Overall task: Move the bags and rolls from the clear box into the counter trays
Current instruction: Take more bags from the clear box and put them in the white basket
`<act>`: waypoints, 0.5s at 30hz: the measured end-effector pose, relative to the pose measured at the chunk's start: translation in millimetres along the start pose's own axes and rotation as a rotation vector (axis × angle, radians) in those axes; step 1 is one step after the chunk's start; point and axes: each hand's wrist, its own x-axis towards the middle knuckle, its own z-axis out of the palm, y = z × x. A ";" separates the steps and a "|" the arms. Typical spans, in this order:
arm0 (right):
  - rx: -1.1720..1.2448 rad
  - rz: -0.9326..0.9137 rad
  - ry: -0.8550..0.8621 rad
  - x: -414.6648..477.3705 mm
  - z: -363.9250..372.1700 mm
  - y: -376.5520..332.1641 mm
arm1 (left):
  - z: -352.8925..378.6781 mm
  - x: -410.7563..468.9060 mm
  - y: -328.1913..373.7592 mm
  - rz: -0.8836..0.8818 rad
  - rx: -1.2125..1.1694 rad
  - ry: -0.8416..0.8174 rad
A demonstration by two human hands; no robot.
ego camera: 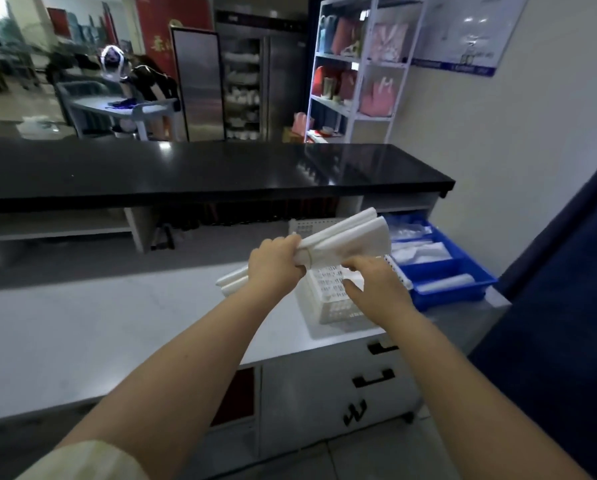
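Left hand [276, 265] fingers grip a bundle of white bags [352, 233] above the white tray [335, 306]. Right hand [376, 289] fingers are relaxed and hold nothing. The blue tray [446, 296] is already stocked; this bundle is not yet placed.

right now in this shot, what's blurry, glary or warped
Head view: the left hand and its white bag bundle are fairly sharp; the far person and cart are smeared by blur; the glossy black countertop mirrors the white shelf with glare; the wide lens bows the counter edges.
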 end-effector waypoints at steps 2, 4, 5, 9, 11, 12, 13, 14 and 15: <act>0.129 0.108 -0.005 9.1 -5.0 30.3 | 18.1 20.4 23.5 -0.062 -0.130 -0.035; 0.272 0.213 -0.020 21.3 -4.2 53.4 | 34.2 40.3 39.5 -0.130 -0.263 -0.076; 0.334 0.259 -0.028 28.3 -1.9 62.5 | 41.6 49.6 44.9 -0.158 -0.316 -0.098; 0.554 0.410 -0.044 62.9 15.7 90.7 | 70.0 86.6 54.5 -0.264 -0.548 -0.177; 0.658 0.462 -0.044 81.9 26.9 102.9 | 82.0 106.9 54.4 -0.330 -0.684 -0.206; 0.705 0.486 -0.047 91.7 32.7 108.2 | 87.8 118.4 53.2 -0.361 -0.758 -0.220; 0.740 0.510 -0.049 100.7 38.8 113.3 | 93.3 129.3 51.5 -0.387 -0.819 -0.241; 0.770 0.536 -0.047 109.2 45.0 118.0 | 98.6 139.6 49.9 -0.403 -0.866 -0.267; 0.805 0.562 -0.042 118.0 50.8 122.7 | 103.6 149.5 48.2 -0.414 -0.909 -0.295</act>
